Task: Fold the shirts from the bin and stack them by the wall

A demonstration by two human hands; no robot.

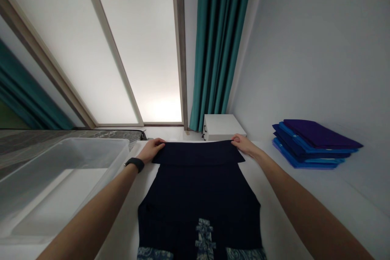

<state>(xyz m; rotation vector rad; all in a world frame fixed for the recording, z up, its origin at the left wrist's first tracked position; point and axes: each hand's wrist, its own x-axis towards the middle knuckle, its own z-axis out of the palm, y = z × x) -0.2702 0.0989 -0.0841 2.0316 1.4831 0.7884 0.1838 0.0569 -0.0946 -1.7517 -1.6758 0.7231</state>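
A dark navy garment [201,195] lies spread on the white table, its far end folded over into a straight band. Patterned blue-and-white trim shows at its middle and near corners. At the band's left corner, my left hand [151,149], with a black watch on the wrist, pinches the cloth. The right corner of the same fold is held between the fingers of my right hand [243,144]. Both arms reach forward, one on each side of the garment.
A translucent plastic bin [114,158] stands on the left. Several folded blue and purple cloths [319,136] are stacked at the right by the wall. Beyond the table are a small white cabinet [224,124] and a teal curtain [221,44].
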